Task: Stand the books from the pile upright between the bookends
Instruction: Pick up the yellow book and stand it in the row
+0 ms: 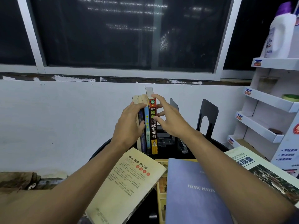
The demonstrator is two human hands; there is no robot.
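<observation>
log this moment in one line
left hand: grips upright books | right hand: open beside them | bookend: apart at right | blue book: lying flat, not yet stood

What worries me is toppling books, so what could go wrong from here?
The upright books stand apart from the black bookend on the right; if the left hand eases its grip, they may topple right into the gap. The right hand is open beside the tall red-spined book, not holding it, so that book could lean or slide.
</observation>
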